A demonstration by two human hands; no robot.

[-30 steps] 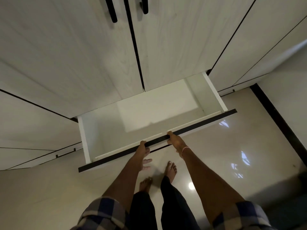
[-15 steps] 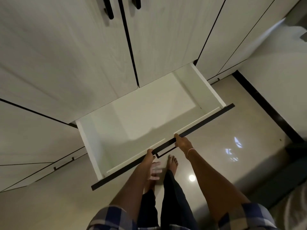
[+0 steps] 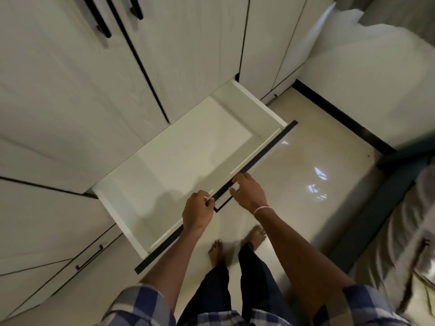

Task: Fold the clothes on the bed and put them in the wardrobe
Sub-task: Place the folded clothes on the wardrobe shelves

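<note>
The wardrobe [image 3: 188, 55] has pale doors with black handles. Its bottom drawer [image 3: 256, 107] stands pulled out over the floor, and its white inside holds nothing. My left hand [image 3: 197, 211] grips the drawer's black front edge [image 3: 266, 149], fingers curled over it. Just to its right, my right hand [image 3: 249, 192] holds the same edge by the small black handle, fingers on top and thumb below. Blurred grey-white cloth [image 3: 404, 222] lies on the bed at the right edge.
The dark bed frame [image 3: 367, 208] runs along the right, close to the drawer's right end. My bare feet [image 3: 235, 245] stand on the glossy floor [image 3: 317, 149] in front of the drawer. A lower drawer with a black handle [image 3: 89, 257] sits shut at the left.
The drawer has slid further out of the wardrobe with both hands on its front. The view has swung to the right, bringing the bed and the cloth into sight.
</note>
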